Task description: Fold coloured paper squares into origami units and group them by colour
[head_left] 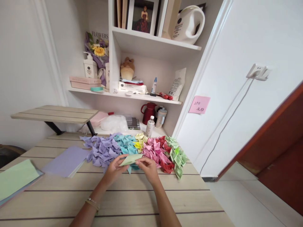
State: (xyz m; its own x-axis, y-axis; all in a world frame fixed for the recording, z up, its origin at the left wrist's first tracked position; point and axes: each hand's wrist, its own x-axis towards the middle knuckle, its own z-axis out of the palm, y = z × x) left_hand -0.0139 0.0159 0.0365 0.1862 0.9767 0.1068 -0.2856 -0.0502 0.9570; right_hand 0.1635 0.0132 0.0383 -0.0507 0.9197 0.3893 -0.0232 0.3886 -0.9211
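Note:
My left hand (114, 169) and my right hand (148, 168) pinch the two ends of a pale green folded paper (130, 159) just above the wooden table (132, 198). Both hands are closed on it, fingers curled at its edges. Right behind the paper lies a spread of folded origami pieces in colour groups: purple (102, 149), teal (126, 143), yellow (139, 142), pink (152, 151), red (165, 157) and light green (177, 156). A bracelet sits on my left wrist.
A purple paper stack (66, 161) and a green paper stack (16, 178) lie at the left. A raised wooden shelf (55, 113) stands at back left. Wall shelves hold bottles, a red jug (148, 112) and a plastic bottle (150, 126). A pink note (199, 104) sticks on the wall.

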